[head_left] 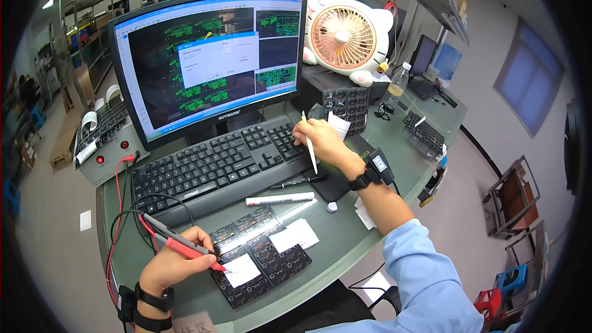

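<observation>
My left hand (176, 258) is closed round a red test probe (185, 247), its tip end over a white paper slip (242, 270) with small marks. A grey test probe (165, 228) lies along the red one at the same hand; whether the fingers grip it too I cannot tell. The slip rests on a dark panel of circuit boards (271, 271), beside more white slips (295, 236). My right hand (325, 143) has its fingers on the number pad of the black keyboard (216, 163) and holds a slim white pointed tool (310, 151).
A monitor (216, 61) showing a dialog box stands behind the keyboard. Right of it are a cat-shaped fan (342, 37), a bottle (398, 83) and another board panel (424, 134). A white marker (280, 199) and black pen (299, 181) lie in front. Red cable (117, 194) runs along the left.
</observation>
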Tool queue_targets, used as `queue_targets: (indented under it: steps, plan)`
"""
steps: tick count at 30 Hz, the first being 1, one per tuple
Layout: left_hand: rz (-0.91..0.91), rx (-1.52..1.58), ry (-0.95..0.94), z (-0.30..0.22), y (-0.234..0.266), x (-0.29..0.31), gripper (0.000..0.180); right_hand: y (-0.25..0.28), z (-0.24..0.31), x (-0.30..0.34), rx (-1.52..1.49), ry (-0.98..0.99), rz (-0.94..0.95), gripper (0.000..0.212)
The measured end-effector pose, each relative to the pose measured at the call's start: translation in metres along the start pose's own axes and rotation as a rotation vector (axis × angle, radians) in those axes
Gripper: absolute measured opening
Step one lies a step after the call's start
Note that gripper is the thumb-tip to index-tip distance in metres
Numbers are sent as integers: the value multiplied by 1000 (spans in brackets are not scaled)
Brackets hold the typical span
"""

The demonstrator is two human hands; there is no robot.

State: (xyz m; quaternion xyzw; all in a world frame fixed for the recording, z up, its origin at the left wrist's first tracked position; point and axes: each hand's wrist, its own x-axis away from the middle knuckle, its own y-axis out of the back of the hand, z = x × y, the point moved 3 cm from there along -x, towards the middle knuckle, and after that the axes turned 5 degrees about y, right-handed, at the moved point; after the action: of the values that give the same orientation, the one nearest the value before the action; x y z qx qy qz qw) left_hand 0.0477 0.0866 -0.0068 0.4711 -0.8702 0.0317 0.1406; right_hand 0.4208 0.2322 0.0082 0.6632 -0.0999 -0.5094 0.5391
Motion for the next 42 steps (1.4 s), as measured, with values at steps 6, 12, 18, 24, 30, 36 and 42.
queue_targets:
  steps: [6, 12, 18, 24, 30, 36, 42]
  plan:
    - [21, 32, 21, -1, -1, 1, 21, -13, 7, -17, -115, 77, 62, 10]
    - [13, -13, 15, 2, 1, -1, 20, -12, -24, -26, 122, -211, 33, 16]
    - [16, -26, 13, 0, 3, 1, 19, -9, -8, -19, -111, -91, 17, 13]
    - [44, -27, 16, -1, 0, 0, 19, -15, -4, -28, -115, -17, 1, 11]
    - [50, -1, 27, -4, -4, 4, 18, -7, -3, -24, -210, -65, 22, 13]
    - [70, -47, 20, 2, -1, 2, 20, 6, 10, 25, -154, -377, -86, 13]
    - [58, -26, -40, 5, 3, 2, 20, 6, 28, 38, -166, -295, -208, 9]
